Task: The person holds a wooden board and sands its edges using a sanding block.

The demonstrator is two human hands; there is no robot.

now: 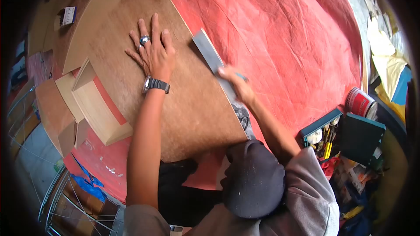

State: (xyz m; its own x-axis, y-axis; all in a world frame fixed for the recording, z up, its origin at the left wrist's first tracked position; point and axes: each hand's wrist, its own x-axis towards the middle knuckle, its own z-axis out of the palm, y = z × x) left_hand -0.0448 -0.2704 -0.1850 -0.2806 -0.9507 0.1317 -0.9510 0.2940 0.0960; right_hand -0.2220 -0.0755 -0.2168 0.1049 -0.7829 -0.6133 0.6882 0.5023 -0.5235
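My left hand (155, 54) lies flat with fingers spread on a large brown plywood board (188, 109). It wears a ring and a black-strapped watch (156, 85). At the board's right edge, my right hand (236, 83) is closed on a long, flat grey bar (207, 52), which runs along that edge. The hand is a little blurred. Beside its fingers shows a small teal piece (241, 77); whether it belongs to the bar I cannot tell. A head in a dark cap (254, 181) covers the board's near corner.
Red sheeting (280, 39) spreads under the board. On the right are an open toolbox (321, 126) with tools and a red-and-white can (361, 103). On the left stand an open wooden frame (98, 105), a small box (68, 15) and wire racks (54, 205).
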